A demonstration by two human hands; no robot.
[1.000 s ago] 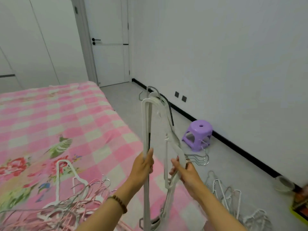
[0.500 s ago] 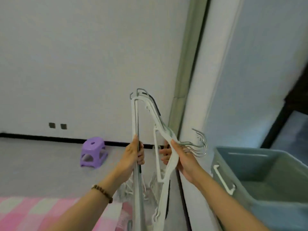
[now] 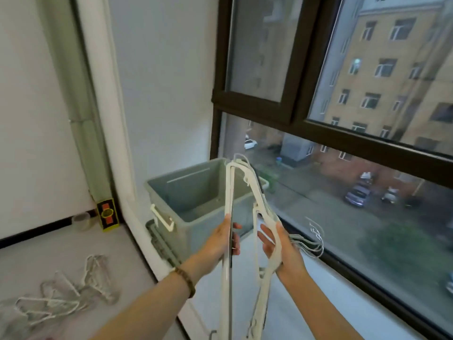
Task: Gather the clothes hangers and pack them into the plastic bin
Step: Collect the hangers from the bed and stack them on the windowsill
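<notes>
**Desk:** Where is the load, measured from the bin?

**Operator:** I have the bundle of white plastic clothes hangers up in the air on the near side of the open grey-green rectangular plastic bin. None of it is over the rim yet. In my view its top end crosses the bin's far right corner.

**Desk:** How are the hands set?

**Operator:** My left hand is curled round the straight bottom bars. My right hand clamps the sloped shoulder side, thumb across the front and fingers behind.

**Desk:** Which way does the long axis run?

**Operator:** Nearly upright, from below my view up to that top end. The bin's mouth faces up and lies ahead and to the left of both hands. I judge the bundle has to tip flat, its length along the bin's longer side. The left hand is nearer the bin, so I'd lead with it. The metal hooks jut right, away from the bin, and could snag the rim.

**Desk:** Any writing?

**Operator:** None I can read. The bin has a white handle and no label I can make out. Left of the bin stands a yellow box with a red-and-black emblem, too small to read. More loose white hangers lie on the floor, further left of the bin.
</notes>
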